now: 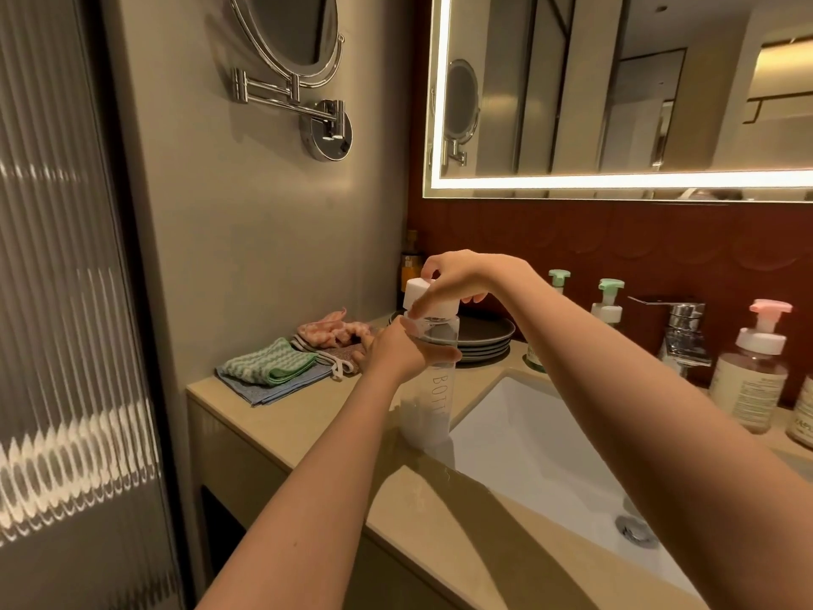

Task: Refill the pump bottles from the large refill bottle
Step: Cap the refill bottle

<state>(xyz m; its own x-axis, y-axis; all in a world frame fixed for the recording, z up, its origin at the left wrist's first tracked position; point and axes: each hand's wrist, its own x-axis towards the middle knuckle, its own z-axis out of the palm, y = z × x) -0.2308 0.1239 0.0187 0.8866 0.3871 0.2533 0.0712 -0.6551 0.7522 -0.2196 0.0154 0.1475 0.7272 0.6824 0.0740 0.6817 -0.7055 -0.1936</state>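
At the back left corner of the counter [308,416] lie some folded cloths: a green one [268,365] on top of a blue one, and a pink one [338,330] behind them.

The left arm comes up from the bottom edge and reaches forward over the counter. The left hand [396,350] is wrapped around the top part of the big clear bottle [429,402], fingers curled tight on it. The bottle stands straight up on the counter, just beside the left rim of the sink [550,455]. Its white cap [429,297] sits on top.

The right arm comes in from the right edge and crosses over the sink. Its wrist bends down, and the right hand [462,275] holds the cap from above, with the fingers and thumb curled around the sides.

Behind the bottle, a stack of dark plates [484,336] sits near the back edge of the counter. Further right along the back edge stand two pump bottles with green tops, one [558,279] partly hidden by the right arm and one [609,301] next to the shiny tap [682,328]. Right of the tap stands a pump bottle with a pink top [754,372].
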